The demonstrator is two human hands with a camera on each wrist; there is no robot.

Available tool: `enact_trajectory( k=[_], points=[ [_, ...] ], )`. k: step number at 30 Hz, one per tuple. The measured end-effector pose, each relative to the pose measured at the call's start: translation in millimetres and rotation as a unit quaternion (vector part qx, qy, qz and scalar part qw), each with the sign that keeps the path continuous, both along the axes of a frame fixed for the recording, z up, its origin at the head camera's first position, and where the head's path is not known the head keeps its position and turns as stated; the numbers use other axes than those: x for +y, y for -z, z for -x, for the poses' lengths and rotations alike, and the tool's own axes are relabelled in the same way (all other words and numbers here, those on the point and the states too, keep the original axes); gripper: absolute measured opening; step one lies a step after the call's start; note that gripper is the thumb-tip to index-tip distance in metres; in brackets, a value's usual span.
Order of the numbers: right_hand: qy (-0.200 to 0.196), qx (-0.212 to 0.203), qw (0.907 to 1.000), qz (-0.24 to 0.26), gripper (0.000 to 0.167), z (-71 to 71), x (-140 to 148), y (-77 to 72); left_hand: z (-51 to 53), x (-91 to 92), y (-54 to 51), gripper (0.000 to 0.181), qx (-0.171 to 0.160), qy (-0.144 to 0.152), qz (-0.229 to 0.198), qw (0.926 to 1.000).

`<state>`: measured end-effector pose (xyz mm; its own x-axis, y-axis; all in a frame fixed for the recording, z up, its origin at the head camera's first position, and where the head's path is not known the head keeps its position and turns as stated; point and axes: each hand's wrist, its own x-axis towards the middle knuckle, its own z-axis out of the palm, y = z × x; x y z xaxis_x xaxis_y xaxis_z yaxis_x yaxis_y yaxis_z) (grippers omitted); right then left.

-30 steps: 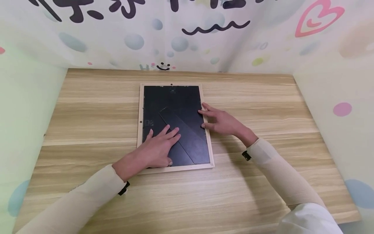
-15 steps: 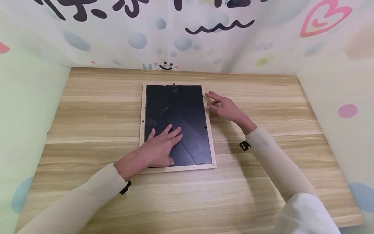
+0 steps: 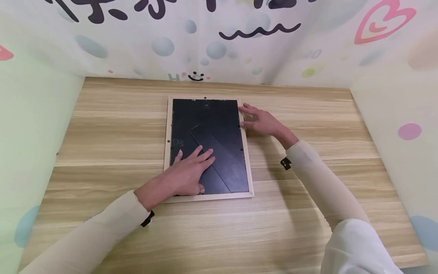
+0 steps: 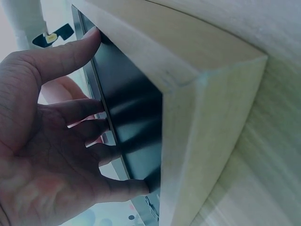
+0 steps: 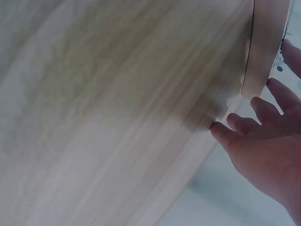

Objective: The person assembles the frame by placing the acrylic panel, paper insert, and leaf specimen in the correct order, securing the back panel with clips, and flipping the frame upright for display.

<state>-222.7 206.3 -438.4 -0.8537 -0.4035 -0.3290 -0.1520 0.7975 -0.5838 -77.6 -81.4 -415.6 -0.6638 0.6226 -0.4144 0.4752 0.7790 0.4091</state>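
A picture frame (image 3: 251, 182) with a pale wooden rim lies face down, its black backing board (image 3: 212, 112) uppermost. A slanted stand flap (image 3: 222, 163) lies flat against that board. My left hand (image 3: 184, 173) rests spread on the lower left of the backing; in the left wrist view its fingertips touch the black surface near the wooden corner (image 4: 207, 80). At the upper right side of the rim is my right hand (image 3: 261, 121), fingertips at the edge. The right wrist view has the fingers of that hand (image 5: 268, 141) beside the rim, some near the tabletop.
The frame lies on a wood-grain table (image 3: 113, 133). Behind it hangs a white printed curtain (image 3: 137, 49). Pale walls (image 3: 393, 144) with coloured dots border the table's right and left sides.
My right hand has left its spot lower on the right rim and moved up along it, lifting slightly midway. The left hand stays in place on the backing; the view has shifted slightly.
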Motion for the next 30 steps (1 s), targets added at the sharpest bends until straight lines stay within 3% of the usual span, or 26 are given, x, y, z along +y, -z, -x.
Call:
enact_trajectory(
  k=[14,30],
  points=[
    [0.006,-0.039,0.999,-0.022,0.076,1.6,-12,-7.1,-1.4,-2.3,-4.0,0.085,-0.01,-0.002,0.006,0.9999],
    [0.043,-0.036,0.9959,-0.071,0.077,-1.3,-36,-20.7,-1.3,-4.3,-5.3,0.085,-0.017,-0.004,0.009,0.9998]
  ],
)
